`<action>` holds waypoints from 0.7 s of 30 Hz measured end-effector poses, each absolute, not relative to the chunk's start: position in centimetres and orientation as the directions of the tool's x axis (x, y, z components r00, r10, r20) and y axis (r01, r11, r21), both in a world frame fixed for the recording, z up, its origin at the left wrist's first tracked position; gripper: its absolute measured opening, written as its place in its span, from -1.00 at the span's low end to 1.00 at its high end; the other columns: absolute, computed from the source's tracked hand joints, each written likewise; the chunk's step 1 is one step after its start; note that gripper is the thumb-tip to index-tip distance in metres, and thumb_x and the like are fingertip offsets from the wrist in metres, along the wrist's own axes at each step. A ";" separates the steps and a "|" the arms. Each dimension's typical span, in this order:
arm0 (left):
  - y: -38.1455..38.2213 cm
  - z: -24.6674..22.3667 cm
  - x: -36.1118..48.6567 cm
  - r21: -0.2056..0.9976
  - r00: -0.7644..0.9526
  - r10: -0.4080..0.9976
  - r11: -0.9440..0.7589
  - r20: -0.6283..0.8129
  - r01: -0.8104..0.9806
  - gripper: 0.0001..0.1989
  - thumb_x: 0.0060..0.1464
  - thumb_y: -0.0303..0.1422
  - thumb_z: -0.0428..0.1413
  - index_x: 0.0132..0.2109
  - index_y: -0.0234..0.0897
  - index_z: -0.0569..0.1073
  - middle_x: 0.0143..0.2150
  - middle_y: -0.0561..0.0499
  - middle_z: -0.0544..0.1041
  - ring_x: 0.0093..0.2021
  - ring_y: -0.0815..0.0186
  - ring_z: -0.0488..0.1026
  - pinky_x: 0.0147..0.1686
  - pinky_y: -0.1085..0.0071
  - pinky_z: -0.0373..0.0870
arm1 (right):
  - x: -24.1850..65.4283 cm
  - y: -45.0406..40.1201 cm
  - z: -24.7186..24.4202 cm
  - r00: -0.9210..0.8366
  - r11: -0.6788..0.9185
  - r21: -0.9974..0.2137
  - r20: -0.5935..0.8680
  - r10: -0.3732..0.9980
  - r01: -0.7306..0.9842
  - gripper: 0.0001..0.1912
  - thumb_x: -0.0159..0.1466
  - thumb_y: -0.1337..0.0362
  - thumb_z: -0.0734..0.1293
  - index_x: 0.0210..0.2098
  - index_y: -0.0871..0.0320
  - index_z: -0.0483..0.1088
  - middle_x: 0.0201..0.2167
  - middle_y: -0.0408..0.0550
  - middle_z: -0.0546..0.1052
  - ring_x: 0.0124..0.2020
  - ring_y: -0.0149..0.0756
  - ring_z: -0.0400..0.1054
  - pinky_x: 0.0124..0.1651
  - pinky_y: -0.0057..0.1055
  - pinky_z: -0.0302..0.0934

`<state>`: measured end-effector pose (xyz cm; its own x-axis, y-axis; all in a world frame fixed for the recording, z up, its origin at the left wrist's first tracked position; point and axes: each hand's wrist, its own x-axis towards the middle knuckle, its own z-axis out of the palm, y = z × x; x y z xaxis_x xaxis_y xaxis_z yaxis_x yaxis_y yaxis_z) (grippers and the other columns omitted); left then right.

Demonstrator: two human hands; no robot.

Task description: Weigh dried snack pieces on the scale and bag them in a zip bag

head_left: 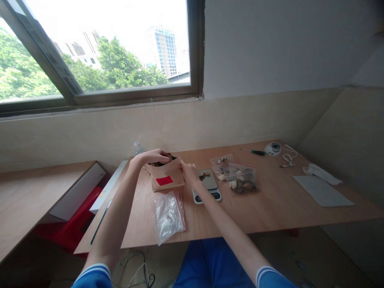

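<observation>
A brown paper bag (168,180) with a red label stands upright on the table, its mouth open. My left hand (157,155) reaches into that mouth from above, fingers curled among dark brown dried pieces (169,157) that look like dried mushrooms. The fingertips are partly hidden, so what they pinch is unclear. My right hand (190,174) is closed on the bag's upper right edge. Just right of it, a white kitchen scale (209,184) carries a few small brown pieces (205,176). In front of the bag lie empty clear zip bags (169,214).
Filled zip bags (243,182) with dried pieces lie right of the scale. Farther right are a screwdriver (258,152), a white dome camera (273,149) with its cable, and a white sheet (322,191). A plastic bottle (138,148) stands behind my left wrist. A thin dark stick (100,224) lies near the left edge.
</observation>
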<state>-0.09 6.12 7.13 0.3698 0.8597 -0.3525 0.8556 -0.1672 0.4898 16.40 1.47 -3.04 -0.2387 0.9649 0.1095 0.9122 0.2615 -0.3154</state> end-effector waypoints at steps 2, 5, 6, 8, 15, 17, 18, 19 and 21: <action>5.8 7.8 0.1 0.498 0.356 0.879 -0.166 -0.315 0.851 -0.60 -0.20 -0.12 0.06 -0.26 -0.29 0.50 -0.47 0.02 0.42 -0.51 0.37 0.30 -0.63 0.54 0.13 | 16.3 1.6 -3.1 -0.232 0.255 -0.317 0.109 0.967 0.914 -0.57 0.30 0.43 0.05 0.16 0.23 0.11 -0.12 0.13 0.49 -0.07 -0.29 0.34 -0.01 -0.39 -0.04; 5.8 8.5 0.1 0.535 0.355 0.892 -0.161 -0.281 0.829 -0.60 -0.19 -0.13 0.08 -0.24 -0.31 0.48 -0.49 0.03 0.40 -0.53 0.38 0.29 -0.64 0.53 0.14 | 16.2 1.8 -3.1 -0.220 0.242 -0.318 0.105 0.970 0.917 -0.58 0.31 0.43 0.05 0.16 0.23 0.11 -0.15 0.12 0.50 -0.09 -0.28 0.35 0.00 -0.37 -0.04; 5.9 8.6 0.0 0.556 0.360 0.890 -0.155 -0.280 0.817 -0.61 -0.19 -0.13 0.08 -0.25 -0.31 0.48 -0.51 0.03 0.38 -0.55 0.40 0.27 -0.64 0.53 0.14 | 16.1 1.9 -3.1 -0.215 0.237 -0.317 0.104 0.971 0.918 -0.59 0.31 0.43 0.04 0.15 0.24 0.11 -0.15 0.13 0.50 -0.09 -0.28 0.35 0.00 -0.37 -0.03; 6.2 9.0 -0.3 0.602 0.370 0.888 -0.142 -0.274 0.786 -0.62 -0.17 -0.13 0.08 -0.27 -0.33 0.46 -0.53 0.05 0.35 -0.58 0.43 0.24 -0.66 0.54 0.12 | 16.0 2.0 -3.1 -0.204 0.227 -0.317 0.105 0.973 0.921 -0.61 0.32 0.42 0.04 0.14 0.25 0.11 -0.15 0.15 0.50 -0.09 -0.28 0.35 0.00 -0.37 -0.03; 4.4 10.4 0.7 0.852 0.418 0.908 -0.210 -0.011 0.480 -0.56 -0.11 -0.09 0.06 -0.21 -0.39 0.42 -0.42 -0.01 0.42 -0.47 0.39 0.32 -0.53 0.53 0.24 | 15.9 1.9 -4.3 -0.176 0.203 -0.321 0.113 0.978 0.925 -0.72 0.36 0.35 0.01 0.00 0.25 0.17 -0.19 0.15 0.50 -0.14 -0.29 0.38 -0.04 -0.38 0.05; 2.9 9.7 2.2 0.926 0.424 0.901 -0.232 0.089 0.299 -0.57 -0.10 -0.10 0.06 -0.22 -0.40 0.41 -0.39 -0.03 0.43 -0.40 0.36 0.35 -0.42 0.48 0.30 | 16.0 1.7 -5.0 -0.173 0.203 -0.324 0.120 0.978 0.924 -0.73 0.37 0.32 0.02 -0.01 0.25 0.20 -0.18 0.15 0.49 -0.16 -0.29 0.38 -0.07 -0.37 0.10; 2.2 9.0 3.0 0.952 0.424 0.898 -0.225 0.121 0.206 -0.57 -0.09 -0.10 0.05 -0.21 -0.40 0.40 -0.39 -0.03 0.42 -0.39 0.35 0.35 -0.38 0.46 0.31 | 16.0 1.6 -5.3 -0.174 0.206 -0.325 0.126 0.977 0.923 -0.72 0.36 0.28 0.04 -0.01 0.24 0.21 -0.16 0.13 0.48 -0.16 -0.29 0.38 -0.07 -0.35 0.12; 1.4 8.1 3.9 0.972 0.428 0.895 -0.198 0.126 0.127 -0.57 -0.08 -0.09 0.02 -0.19 -0.38 0.38 -0.41 -0.01 0.41 -0.38 0.34 0.35 -0.36 0.45 0.31 | 16.0 1.4 -5.7 -0.181 0.215 -0.326 0.132 0.975 0.921 -0.71 0.36 0.24 0.07 -0.01 0.24 0.22 -0.15 0.11 0.46 -0.17 -0.28 0.37 -0.08 -0.32 0.15; 0.0 5.9 5.6 0.994 0.454 0.886 -0.112 0.091 0.020 -0.56 -0.05 -0.06 -0.07 -0.19 -0.34 0.35 -0.48 0.02 0.34 -0.42 0.35 0.32 -0.41 0.44 0.30 | 16.1 1.1 -6.4 -0.216 0.251 -0.323 0.141 0.966 0.912 -0.69 0.33 0.20 0.12 -0.03 0.25 0.26 -0.13 0.08 0.44 -0.17 -0.27 0.36 -0.10 -0.28 0.19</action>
